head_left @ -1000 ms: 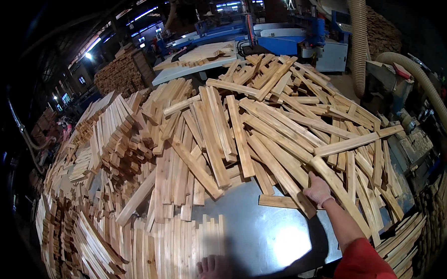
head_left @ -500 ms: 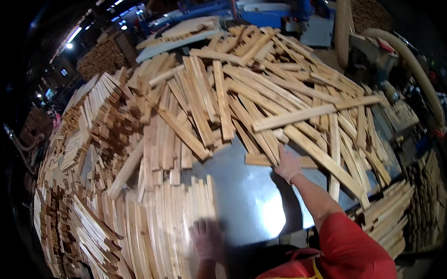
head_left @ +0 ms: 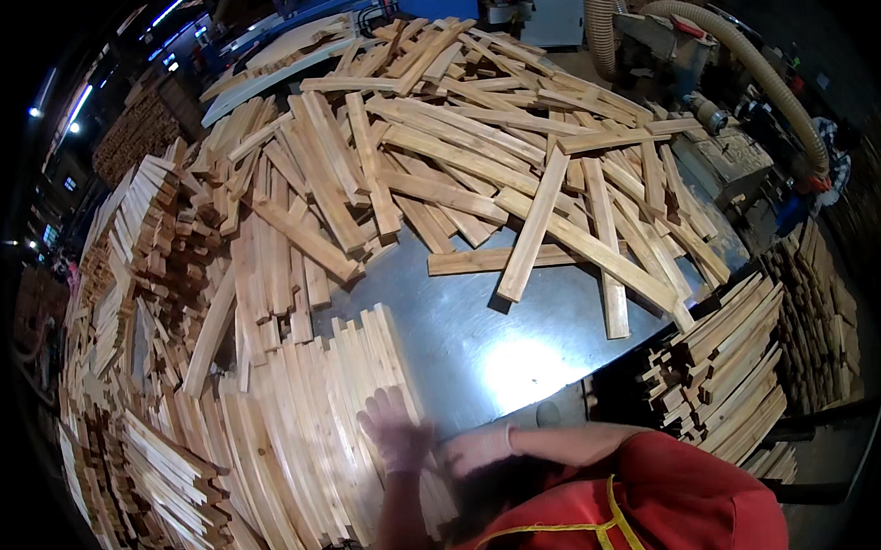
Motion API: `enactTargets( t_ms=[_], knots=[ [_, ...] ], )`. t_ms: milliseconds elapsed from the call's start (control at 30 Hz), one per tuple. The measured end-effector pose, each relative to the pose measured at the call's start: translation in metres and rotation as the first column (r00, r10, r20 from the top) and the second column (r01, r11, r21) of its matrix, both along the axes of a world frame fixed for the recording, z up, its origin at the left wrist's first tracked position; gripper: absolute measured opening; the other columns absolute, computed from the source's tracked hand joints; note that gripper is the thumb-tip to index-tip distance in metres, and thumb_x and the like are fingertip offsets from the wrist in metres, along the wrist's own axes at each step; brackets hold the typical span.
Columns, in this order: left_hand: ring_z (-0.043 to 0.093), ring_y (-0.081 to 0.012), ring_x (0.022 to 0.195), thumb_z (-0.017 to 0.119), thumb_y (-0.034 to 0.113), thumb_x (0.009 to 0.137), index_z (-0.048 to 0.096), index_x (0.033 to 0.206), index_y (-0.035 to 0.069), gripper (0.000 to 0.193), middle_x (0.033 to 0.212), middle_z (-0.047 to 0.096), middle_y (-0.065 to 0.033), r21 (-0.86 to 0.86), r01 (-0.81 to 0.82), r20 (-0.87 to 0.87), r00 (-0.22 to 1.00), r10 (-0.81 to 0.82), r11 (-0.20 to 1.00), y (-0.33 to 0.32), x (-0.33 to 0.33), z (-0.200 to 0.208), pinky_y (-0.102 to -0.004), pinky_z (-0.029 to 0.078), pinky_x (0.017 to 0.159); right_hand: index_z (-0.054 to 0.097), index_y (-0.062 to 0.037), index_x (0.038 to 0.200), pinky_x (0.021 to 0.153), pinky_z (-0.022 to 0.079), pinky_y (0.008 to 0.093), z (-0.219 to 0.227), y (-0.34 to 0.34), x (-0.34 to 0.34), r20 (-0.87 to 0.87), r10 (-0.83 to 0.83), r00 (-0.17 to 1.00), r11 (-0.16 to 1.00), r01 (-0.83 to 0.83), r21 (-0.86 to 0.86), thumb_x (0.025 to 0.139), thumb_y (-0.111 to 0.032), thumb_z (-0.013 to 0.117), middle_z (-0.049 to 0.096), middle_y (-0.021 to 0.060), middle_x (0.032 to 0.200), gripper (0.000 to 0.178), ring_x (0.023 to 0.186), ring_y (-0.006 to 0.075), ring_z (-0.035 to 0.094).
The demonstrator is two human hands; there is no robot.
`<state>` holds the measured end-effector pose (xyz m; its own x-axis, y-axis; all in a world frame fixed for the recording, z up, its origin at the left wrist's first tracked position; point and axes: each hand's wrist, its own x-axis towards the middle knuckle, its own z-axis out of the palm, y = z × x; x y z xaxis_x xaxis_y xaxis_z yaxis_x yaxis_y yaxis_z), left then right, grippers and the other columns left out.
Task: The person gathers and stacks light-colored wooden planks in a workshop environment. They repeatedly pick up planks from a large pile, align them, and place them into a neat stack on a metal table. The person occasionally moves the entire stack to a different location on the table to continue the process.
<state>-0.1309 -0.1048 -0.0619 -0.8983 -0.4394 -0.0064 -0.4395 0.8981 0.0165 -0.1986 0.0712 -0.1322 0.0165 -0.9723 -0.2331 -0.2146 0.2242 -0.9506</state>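
My left hand (head_left: 396, 429) lies with its fingers apart on a row of pale wooden slats (head_left: 300, 429), near the row's right side. Close beside it, at the row's right edge, is my right hand (head_left: 476, 448). Its fingers are blurred and partly hidden behind the left hand, so I cannot make out whether they grip a slat. The slats lie side by side, lengthwise away from me. Farther off, a loose heap of wooden slats (head_left: 454, 137) covers the back of the metal table (head_left: 462, 323). One slat (head_left: 537, 231) slants across the heap's front.
Stacked slats (head_left: 169, 474) stand at the left, with more (head_left: 729, 361) below the table's right edge. A ribbed hose (head_left: 746, 55) curves over machinery (head_left: 720, 155) at the back right. A pale board (head_left: 284, 70) lies at the back left.
My right hand has come back from the heap's front edge to beside my left hand. Slats at the heap's front have shifted, one now slanting toward me. The view has moved too.
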Motion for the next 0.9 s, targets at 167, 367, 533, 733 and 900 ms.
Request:
enactTargets(
  t_ms=[167, 367, 533, 733, 900],
  knots=[
    [0.051, -0.0371, 0.125, 0.07, 0.033, 0.085, 0.053, 0.135, 0.008, 0.058, 0.129, 0.052, -0.0151, -0.32, 0.042, -0.198, 0.974, -0.11, 0.946, 0.006, 0.011, -0.007, -0.0567, 0.035, 0.113, 0.06, -0.0035, 0.143, 0.097, 0.057, 0.0488, 0.122, 0.041, -0.203, -0.517, -0.583, 0.627, 0.72, 0.693, 0.028, 0.096, -0.044, 0.067, 0.068, 0.0287, 0.133, 0.062, 0.12, 0.0405, 0.068],
    [0.053, -0.0383, 0.12, 0.069, 0.028, 0.086, 0.05, 0.137, 0.01, 0.058, 0.126, 0.054, -0.0146, -0.207, 0.039, 0.11, 0.994, -0.017, 0.978, 0.012, -0.016, 0.016, -0.0591, 0.039, 0.108, 0.05, -0.0036, 0.144, 0.101, 0.055, 0.0518, 0.134, 0.062, -0.36, -0.847, -0.512, -0.14, 0.182, 0.947, -0.266, 0.089, -0.036, 0.077, 0.06, 0.0234, 0.137, 0.07, 0.118, 0.044, 0.066],
    [0.052, -0.0387, 0.123, 0.074, 0.029, 0.082, 0.049, 0.139, 0.012, 0.065, 0.129, 0.054, -0.0151, -0.219, 0.088, -0.104, 0.988, -0.113, 0.972, 0.015, -0.01, 0.013, -0.0608, 0.037, 0.111, 0.048, -0.0089, 0.145, 0.099, 0.057, 0.0538, 0.101, 0.095, -0.397, -0.827, -0.554, -0.094, 0.119, 0.975, -0.19, 0.083, -0.024, 0.083, 0.057, 0.0219, 0.132, 0.072, 0.12, 0.0439, 0.066],
    [0.05, -0.04, 0.133, 0.07, 0.029, 0.087, 0.052, 0.137, 0.011, 0.056, 0.135, 0.054, -0.0175, -0.055, 0.014, -0.038, 0.999, -0.016, 0.998, 0.009, -0.006, 0.007, -0.0616, 0.033, 0.12, 0.044, -0.0119, 0.148, 0.106, 0.054, 0.0536, 0.11, 0.208, -0.316, -0.849, -0.527, 0.04, 0.416, 0.883, -0.217, 0.082, -0.012, 0.082, 0.056, 0.0261, 0.141, 0.076, 0.127, 0.047, 0.063],
    [0.054, -0.0418, 0.129, 0.061, 0.025, 0.096, 0.061, 0.127, 0.008, 0.035, 0.131, 0.059, -0.0189, -0.18, 0.053, -0.062, 0.996, -0.065, 0.982, 0.02, -0.012, 0.027, -0.0628, 0.036, 0.117, 0.041, -0.0086, 0.158, 0.113, 0.051, 0.0479, 0.141, 0.214, -0.287, -0.871, -0.424, 0.246, 0.313, 0.943, 0.114, 0.078, -0.015, 0.085, 0.063, 0.0286, 0.137, 0.092, 0.132, 0.0442, 0.063]
  ],
)
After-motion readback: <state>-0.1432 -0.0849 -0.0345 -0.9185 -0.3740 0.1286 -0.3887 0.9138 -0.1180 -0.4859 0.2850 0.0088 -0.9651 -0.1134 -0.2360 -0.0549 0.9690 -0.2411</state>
